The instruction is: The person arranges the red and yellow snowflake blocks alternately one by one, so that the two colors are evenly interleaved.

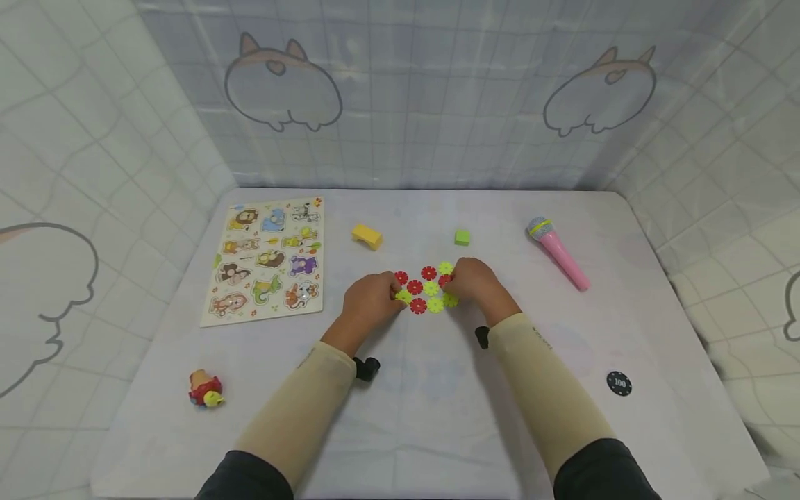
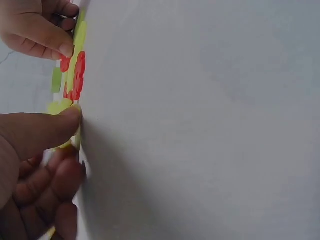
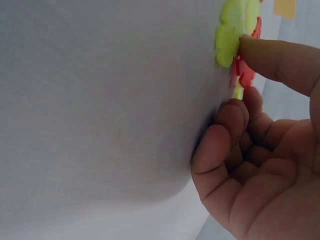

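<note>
Flowers (image 1: 431, 287), some red and some yellow-green, form one close group, and we find them just on the near side of the green block (image 1: 462, 237), a little to its left. We cannot tell if all of them touch the white table (image 1: 437, 430).

We see the left hand (image 1: 370, 298) on the near side of the green block, more to the left; its thumb and fingers are clamped on a yellow-green flower at the edge of the group. The right hand (image 1: 473, 281) is directly on the near side of the green block, and its thumb and curled fingers pinch the other edge of the group. Both arms wear beige sleeves (image 1: 306, 403).

To the left of the green block we notice a yellow block (image 1: 367, 237), and further left a board (image 1: 269, 312) with animal pictures. To its right lies a pink microphone (image 1: 560, 256), tilted. Much nearer to us than the green block, there are a black chip (image 1: 619, 383) marked 100 at the right and a small colourful toy (image 1: 205, 389) at the left.
</note>
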`<state>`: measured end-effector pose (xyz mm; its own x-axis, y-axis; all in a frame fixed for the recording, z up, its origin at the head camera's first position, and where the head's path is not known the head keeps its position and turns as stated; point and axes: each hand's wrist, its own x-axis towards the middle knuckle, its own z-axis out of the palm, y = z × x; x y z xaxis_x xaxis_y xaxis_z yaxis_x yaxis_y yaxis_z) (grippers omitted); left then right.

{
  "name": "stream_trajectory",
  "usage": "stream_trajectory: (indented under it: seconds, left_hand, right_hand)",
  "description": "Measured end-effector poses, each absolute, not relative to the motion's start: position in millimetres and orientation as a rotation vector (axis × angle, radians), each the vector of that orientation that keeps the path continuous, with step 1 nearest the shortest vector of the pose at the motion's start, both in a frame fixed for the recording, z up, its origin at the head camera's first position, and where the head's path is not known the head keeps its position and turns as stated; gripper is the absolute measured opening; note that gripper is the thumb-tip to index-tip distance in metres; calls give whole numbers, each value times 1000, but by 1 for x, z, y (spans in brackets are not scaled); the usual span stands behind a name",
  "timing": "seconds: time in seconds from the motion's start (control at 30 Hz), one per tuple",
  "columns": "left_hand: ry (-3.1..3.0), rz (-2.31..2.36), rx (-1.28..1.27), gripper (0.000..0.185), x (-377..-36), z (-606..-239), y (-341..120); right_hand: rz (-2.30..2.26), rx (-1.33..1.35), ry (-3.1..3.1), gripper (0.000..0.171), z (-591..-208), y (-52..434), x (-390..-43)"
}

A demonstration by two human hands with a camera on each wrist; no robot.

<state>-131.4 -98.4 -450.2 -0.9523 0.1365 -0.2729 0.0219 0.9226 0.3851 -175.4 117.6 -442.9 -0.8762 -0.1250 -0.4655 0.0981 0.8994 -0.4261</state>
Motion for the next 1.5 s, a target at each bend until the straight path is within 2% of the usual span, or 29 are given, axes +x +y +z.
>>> stream_trajectory:
  seconds: [0.3, 0.5, 0.73, 0.87, 1.13, 1.5]
  left_hand:
    - [2742, 893, 218, 23, -120, -447, -118]
    - [2680, 1076, 251, 20, -108, -433, -134]
    - [2542, 1309, 179, 25, -90, -423, -148]
    - [2469, 1421, 159, 29, -82, -421, -158]
    - [2315, 1651, 38, 31, -67, -420, -175]
    - [2150, 1861, -155, 32, -51, -442, -179]
  right_hand:
    - [-966, -46, 2413, 22, -439, 134, -168]
    - [-1017, -119, 2389, 21, -438, 141, -162]
    - [-1354, -159, 2344, 9, -431, 146, -151]
    - [-1574, -206, 2228, 16, -424, 147, -139]
    - [-1609, -148, 2024, 25, -412, 139, -118]
    - [-1726, -10, 1852, 24, -421, 109, -104]
